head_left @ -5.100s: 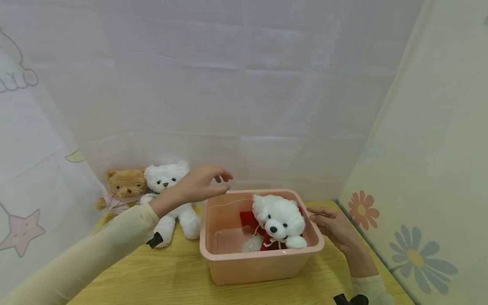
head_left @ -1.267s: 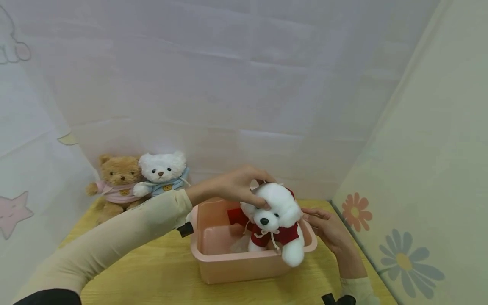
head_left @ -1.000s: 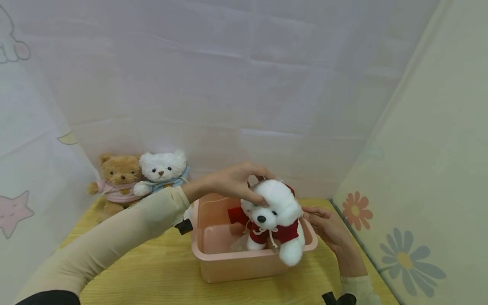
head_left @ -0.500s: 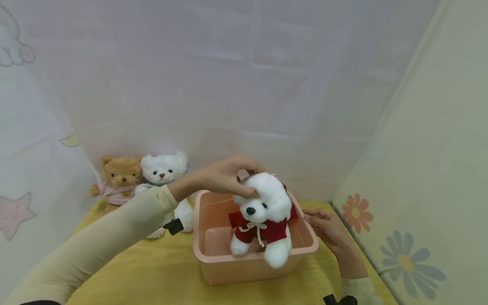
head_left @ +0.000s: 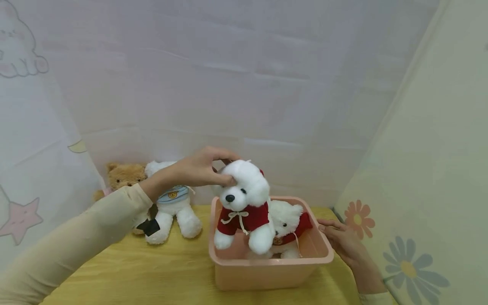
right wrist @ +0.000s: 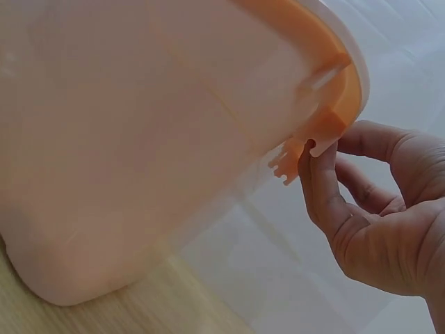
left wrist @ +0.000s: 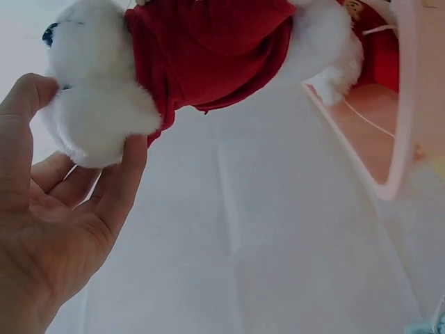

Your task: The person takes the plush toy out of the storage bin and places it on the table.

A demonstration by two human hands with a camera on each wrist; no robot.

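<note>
White bear in red (head_left: 244,203) hangs by its head, pinched in our left hand (head_left: 198,169); our right hand (head_left: 343,243), fingers curled, touches the pink bin (head_left: 267,271) rim

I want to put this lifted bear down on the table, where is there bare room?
Bare wood runs along the table front, left of the pink bin and before the white bear in blue. The back left corner is crowded by that bear and the brown bear; the bin holds another bear.
</note>
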